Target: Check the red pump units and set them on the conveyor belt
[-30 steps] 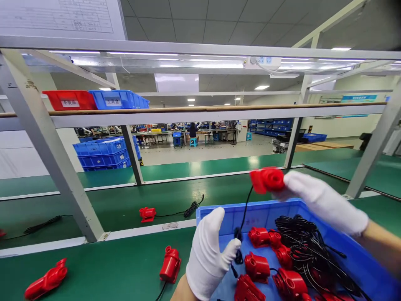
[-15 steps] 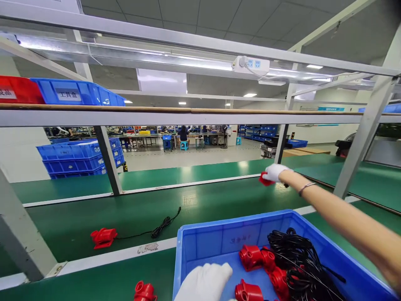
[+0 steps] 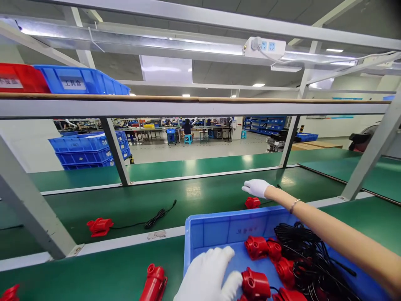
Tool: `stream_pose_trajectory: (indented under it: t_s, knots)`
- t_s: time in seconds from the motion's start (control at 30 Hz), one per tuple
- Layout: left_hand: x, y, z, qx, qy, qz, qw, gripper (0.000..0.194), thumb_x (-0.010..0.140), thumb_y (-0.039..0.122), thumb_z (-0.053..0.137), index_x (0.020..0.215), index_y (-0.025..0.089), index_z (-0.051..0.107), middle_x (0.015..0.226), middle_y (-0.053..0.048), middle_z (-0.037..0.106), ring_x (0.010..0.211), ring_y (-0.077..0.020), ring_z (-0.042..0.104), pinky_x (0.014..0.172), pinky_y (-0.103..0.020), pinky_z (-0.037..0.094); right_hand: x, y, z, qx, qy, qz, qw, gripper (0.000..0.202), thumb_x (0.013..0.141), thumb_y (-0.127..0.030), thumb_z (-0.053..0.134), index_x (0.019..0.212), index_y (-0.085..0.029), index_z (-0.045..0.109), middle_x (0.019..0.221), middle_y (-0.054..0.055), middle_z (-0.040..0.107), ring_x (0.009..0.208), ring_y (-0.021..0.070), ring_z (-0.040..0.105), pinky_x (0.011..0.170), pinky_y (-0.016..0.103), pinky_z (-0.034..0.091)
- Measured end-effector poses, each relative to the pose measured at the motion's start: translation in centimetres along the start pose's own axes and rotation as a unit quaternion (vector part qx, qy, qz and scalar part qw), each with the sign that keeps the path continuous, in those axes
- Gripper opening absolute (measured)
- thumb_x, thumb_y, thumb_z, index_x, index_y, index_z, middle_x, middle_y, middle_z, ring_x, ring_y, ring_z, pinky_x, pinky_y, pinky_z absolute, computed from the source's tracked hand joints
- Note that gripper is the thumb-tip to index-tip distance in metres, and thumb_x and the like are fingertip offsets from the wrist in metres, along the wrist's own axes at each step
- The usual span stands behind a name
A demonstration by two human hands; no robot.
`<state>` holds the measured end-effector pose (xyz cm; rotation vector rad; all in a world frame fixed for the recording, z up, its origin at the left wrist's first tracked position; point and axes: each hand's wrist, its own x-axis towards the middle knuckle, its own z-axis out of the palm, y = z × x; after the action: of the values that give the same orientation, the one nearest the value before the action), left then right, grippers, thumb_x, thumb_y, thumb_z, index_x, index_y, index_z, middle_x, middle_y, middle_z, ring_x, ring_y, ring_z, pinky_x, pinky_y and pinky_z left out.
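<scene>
My right hand point(image 3: 257, 188), in a white glove, hovers just above a red part point(image 3: 252, 202) lying on the green belt behind the blue bin point(image 3: 225, 225). Its fingers are stretched out and nothing is in them. At the bin's near left, my gloved left hand point(image 3: 208, 274) has its fingers apart and holds nothing. Inside the bin lie several red parts point(image 3: 256, 247) and coiled black cables point(image 3: 313, 255). Farther left on the belt is another red part point(image 3: 99, 227) with a black cable point(image 3: 158, 218). A red cylindrical part point(image 3: 154, 283) lies left of my left hand.
White frame posts point(image 3: 114, 150) rise from the bench, with a shelf rail point(image 3: 188, 108) across. Blue and red boxes point(image 3: 75, 79) stand on the shelf at the left. Stacked blue crates point(image 3: 84, 150) are beyond the belt. A person point(image 3: 187, 126) sits far off.
My right hand has let go of the red part, which now lies on the belt. My left hand's fingers have spread. The view has shifted, showing more of the near red part.
</scene>
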<state>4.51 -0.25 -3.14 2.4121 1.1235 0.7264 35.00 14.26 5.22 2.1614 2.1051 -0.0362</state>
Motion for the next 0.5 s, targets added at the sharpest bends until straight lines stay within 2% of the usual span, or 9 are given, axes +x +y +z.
stream_pose_trajectory:
  t_s: [0.07, 0.13, 0.2, 0.3, 0.4, 0.5]
  knots:
    - [-0.3, 0.3, -0.9, -0.042, 0.008, -0.001, 0.999, 0.042, 0.093, 0.047, 0.050, 0.128, 0.027, 0.062, 0.118, -0.011, 0.070, 0.108, -0.0328, 0.063, 0.096, -0.044, 0.045, -3.3, -2.3, -0.1, -0.008, 0.045, -0.050, 0.998, 0.036, 0.101, -0.043, 0.043, 0.111, -0.014, 0.063, 0.107, 0.008, 0.066, 0.096, 0.0192, 0.063, 0.089, 0.040, 0.049]
    - [-0.3, 0.7, -1.6, -0.059, -0.008, 0.006, 0.998, 0.042, 0.095, 0.046, 0.046, 0.128, 0.025, 0.062, 0.116, -0.011, 0.070, 0.104, -0.0320, 0.064, 0.093, -0.044, 0.047, -7.9, -5.1, 0.9, -0.013, 0.064, -0.107, 0.992, 0.042, 0.103, -0.043, 0.034, 0.104, -0.016, 0.065, 0.100, 0.009, 0.069, 0.093, 0.0204, 0.065, 0.084, 0.035, 0.047]
    - [-0.2, 1.0, -2.0, -0.063, -0.006, 0.011, 0.998, 0.041, 0.096, 0.046, 0.045, 0.127, 0.025, 0.062, 0.113, -0.011, 0.070, 0.099, -0.0307, 0.065, 0.090, -0.043, 0.048, -12.8, -7.9, 3.1, -0.016, 0.050, -0.158, 0.986, 0.042, 0.100, -0.044, 0.036, 0.094, -0.018, 0.068, 0.089, 0.008, 0.071, 0.083, 0.0213, 0.067, 0.073, 0.030, 0.045]
    - [-0.2, 1.4, -2.3, -0.059, -0.001, 0.020, 0.998, 0.041, 0.096, 0.048, 0.045, 0.125, 0.025, 0.063, 0.110, -0.010, 0.071, 0.097, -0.0291, 0.065, 0.088, -0.040, 0.048, -18.6, -11.0, 7.5, -0.021, 0.005, -0.182, 0.983, 0.031, 0.088, -0.044, 0.053, 0.083, -0.018, 0.069, 0.075, 0.008, 0.072, 0.066, 0.0240, 0.069, 0.055, 0.027, 0.037]
    - [-0.3, 1.8, -2.6, -0.044, -0.021, 0.014, 0.999, 0.040, 0.096, 0.045, 0.045, 0.125, 0.023, 0.061, 0.112, -0.009, 0.070, 0.100, -0.0290, 0.064, 0.090, -0.042, 0.048, -21.1, -12.2, 11.3, -0.016, -0.030, -0.171, 0.985, 0.029, 0.078, -0.044, 0.061, 0.079, -0.016, 0.070, 0.066, 0.009, 0.071, 0.055, 0.0257, 0.067, 0.047, 0.025, 0.026]
    - [-0.4, 1.9, -2.8, -0.042, -0.042, 0.007, 0.998, 0.038, 0.094, 0.040, 0.049, 0.125, 0.021, 0.061, 0.113, -0.009, 0.069, 0.102, -0.0301, 0.064, 0.092, -0.046, 0.047, -21.1, -11.9, 12.9, 0.009, -0.040, -0.178, 0.983, 0.022, 0.077, -0.039, 0.062, 0.077, -0.019, 0.070, 0.066, 0.006, 0.071, 0.056, 0.0232, 0.067, 0.047, 0.025, 0.020]
